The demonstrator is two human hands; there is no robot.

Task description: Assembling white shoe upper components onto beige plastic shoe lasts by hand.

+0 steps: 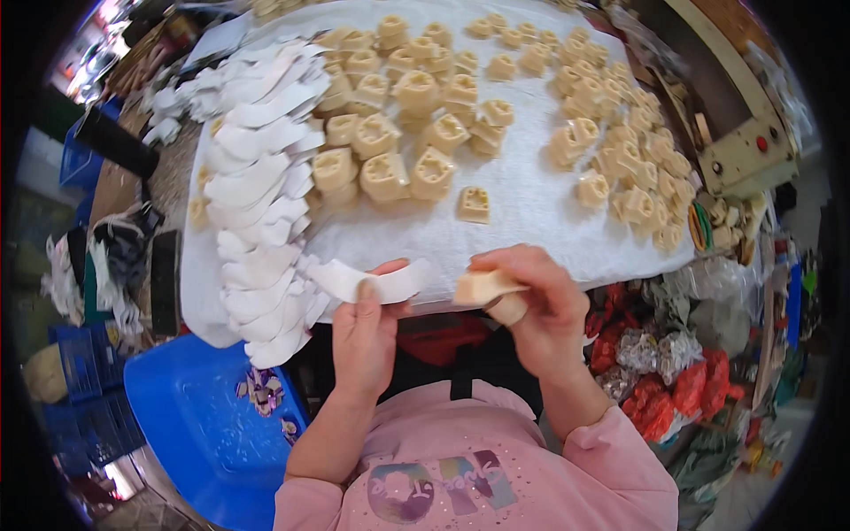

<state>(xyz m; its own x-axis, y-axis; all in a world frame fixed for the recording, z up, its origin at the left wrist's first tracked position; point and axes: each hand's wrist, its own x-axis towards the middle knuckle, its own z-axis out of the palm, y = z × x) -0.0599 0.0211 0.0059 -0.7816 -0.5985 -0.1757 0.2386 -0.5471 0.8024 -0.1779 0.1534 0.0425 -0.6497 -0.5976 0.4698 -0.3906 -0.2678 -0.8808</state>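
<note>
Between the thumb and fingers of my left hand [365, 341] is a curved white strip [405, 283], held just over the near edge of the table. To the right, my right hand [551, 310] grips a cream-coloured moulded piece [482, 287], a little apart from the strip; its outline is slightly blurred. Many more white strips [257, 186] lie overlapped in a long row on the left side of the table. A single cream piece [474, 205] with a hollow face sits ahead of my hands, in front of stacked cream blocks [385, 175].
A white cloth [531, 212] covers the table. Smaller cream pieces [630, 159] are heaped at its right. A blue tub [190, 434] with purple scraps stands below left. Red plastic bags [651, 407] lie at the lower right, and a machine frame [753, 155] borders the right side.
</note>
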